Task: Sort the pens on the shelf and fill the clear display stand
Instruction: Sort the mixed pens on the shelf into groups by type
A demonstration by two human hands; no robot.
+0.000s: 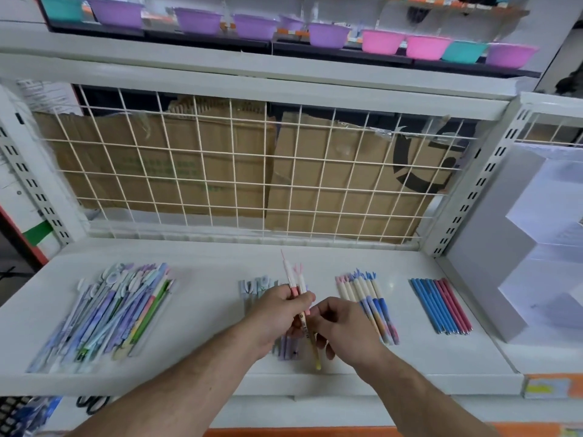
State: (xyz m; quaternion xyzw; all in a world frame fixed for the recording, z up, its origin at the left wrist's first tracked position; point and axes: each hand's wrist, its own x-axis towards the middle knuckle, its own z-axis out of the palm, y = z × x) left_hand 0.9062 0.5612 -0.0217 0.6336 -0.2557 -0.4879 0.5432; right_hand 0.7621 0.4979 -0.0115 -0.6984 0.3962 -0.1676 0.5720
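My left hand [277, 313] grips a small bunch of pink-and-white pens [293, 277] above the middle of the white shelf [214, 266]. My right hand [344, 329] pinches the lower part of the same bunch. A large mixed heap of pens [110, 310] lies at the left. Partly hidden under my hands is a grey-purple group of pens [255, 288]. A cream-and-blue row of pens [369, 304] lies right of my hands, and a blue-and-pink row of pens [441, 305] lies further right. The clear display stand [542, 247] rises in steps at the far right.
A white wire grid [239, 171] backs the shelf, with cardboard [195, 171] behind it. Coloured plastic bowls [381, 42] line the shelf above. A slotted upright [473, 187] separates the shelf from the stand's bay.
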